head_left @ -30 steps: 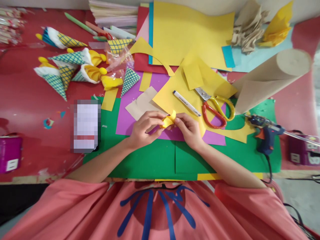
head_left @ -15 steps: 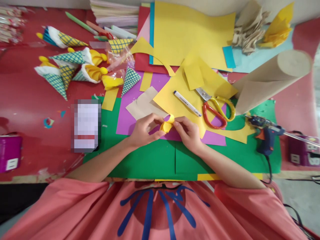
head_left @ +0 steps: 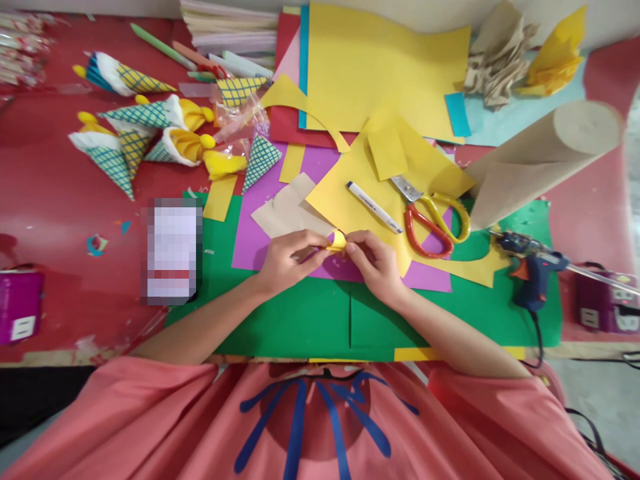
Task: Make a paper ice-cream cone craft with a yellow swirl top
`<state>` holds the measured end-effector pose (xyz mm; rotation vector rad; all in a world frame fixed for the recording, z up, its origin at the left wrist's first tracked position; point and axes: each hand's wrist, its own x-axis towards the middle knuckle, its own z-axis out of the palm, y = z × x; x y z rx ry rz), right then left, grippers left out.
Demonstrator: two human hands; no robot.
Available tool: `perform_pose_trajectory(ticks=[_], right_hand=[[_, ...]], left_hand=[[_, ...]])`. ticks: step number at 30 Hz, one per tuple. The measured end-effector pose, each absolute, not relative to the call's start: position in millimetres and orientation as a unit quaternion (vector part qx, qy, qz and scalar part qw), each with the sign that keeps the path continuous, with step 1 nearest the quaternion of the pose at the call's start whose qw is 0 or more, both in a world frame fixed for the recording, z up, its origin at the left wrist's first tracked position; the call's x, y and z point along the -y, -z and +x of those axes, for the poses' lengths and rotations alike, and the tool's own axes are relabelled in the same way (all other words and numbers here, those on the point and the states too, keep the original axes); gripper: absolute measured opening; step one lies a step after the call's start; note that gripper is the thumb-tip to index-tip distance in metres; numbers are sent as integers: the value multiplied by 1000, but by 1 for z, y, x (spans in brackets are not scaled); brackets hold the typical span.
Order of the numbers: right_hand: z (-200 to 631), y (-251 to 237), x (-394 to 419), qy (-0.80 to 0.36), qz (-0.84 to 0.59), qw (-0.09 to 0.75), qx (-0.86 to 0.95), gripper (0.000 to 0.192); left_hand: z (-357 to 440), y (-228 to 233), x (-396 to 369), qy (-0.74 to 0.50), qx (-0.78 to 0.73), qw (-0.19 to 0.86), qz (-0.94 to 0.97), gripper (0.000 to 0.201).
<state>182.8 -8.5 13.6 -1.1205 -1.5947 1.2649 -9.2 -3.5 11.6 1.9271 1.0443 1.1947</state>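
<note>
Head view, looking down: left hand [head_left: 286, 261] and right hand [head_left: 376, 263] meeting over the purple sheet [head_left: 255, 230], both pinching a small yellow paper piece [head_left: 337, 243] between the fingertips. Left grip closed on the near edge of it, right grip closed on the far side, thumb pressed on top; paper held just above the sheet, middle of the counter [head_left: 55, 200].

To do the fold well, judging from this: keep the pinch tight at the crease, press with the thumb pads, line up the edges before flattening, no tugging apart or the little piece tears.

Now the count. One pair of scissors [head_left: 434, 215], red and yellow handles, lying shut just right of the hands. One white marker [head_left: 374, 207] beside it. One blue glue gun [head_left: 531, 265] on the green mat [head_left: 300, 320], further right. One brown paper roll [head_left: 540, 160] behind that. Patterned paper cones [head_left: 127, 137] heaped at the far left, about seven, some overlapping, hard to be sure. One big yellow sheet [head_left: 380, 60] at the back.
</note>
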Motion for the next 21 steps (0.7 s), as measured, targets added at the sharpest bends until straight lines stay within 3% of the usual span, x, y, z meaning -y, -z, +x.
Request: perform_pose_trajectory(ticks=[8,12,21], right_hand=[[184,-13,3,-653,-388,367,538,27],[183,-14,3,-655,-389,365,536,27],[182,-11,5,-665,-394,361,521,27]], left_hand=[[-11,-13,2,-462,-331,231,789,8],[-12,-14,2,-449,-325,168,816,7],[-12,-14,4,-458,-325,149,814,11]])
